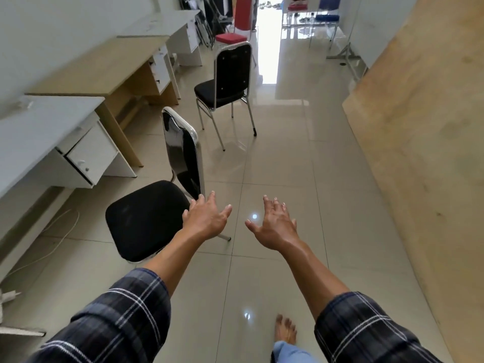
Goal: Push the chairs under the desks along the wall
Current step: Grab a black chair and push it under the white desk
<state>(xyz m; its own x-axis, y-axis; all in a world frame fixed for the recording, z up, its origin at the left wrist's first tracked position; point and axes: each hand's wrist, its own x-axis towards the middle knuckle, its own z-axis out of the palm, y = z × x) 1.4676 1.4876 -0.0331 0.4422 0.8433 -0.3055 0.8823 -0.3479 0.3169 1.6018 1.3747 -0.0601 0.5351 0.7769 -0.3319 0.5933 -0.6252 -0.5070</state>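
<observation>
A black padded chair (146,218) with a chrome frame stands on the tiled floor just right of the nearest white desk (39,127), its backrest on the far side. My left hand (204,218) hovers open over the seat's right edge, fingers spread, holding nothing. My right hand (275,224) is open too, out over bare floor further right. A second black chair (225,85) stands farther down the room, away from the wooden desk (104,66). A red chair (235,35) stands beyond it, near the far white desk (170,24).
The desks line the left wall. A large plywood sheet (419,127) leans along the right side. A white cable (57,231) trails on the floor under the near desk. My bare foot (286,330) is on the tiles at the bottom.
</observation>
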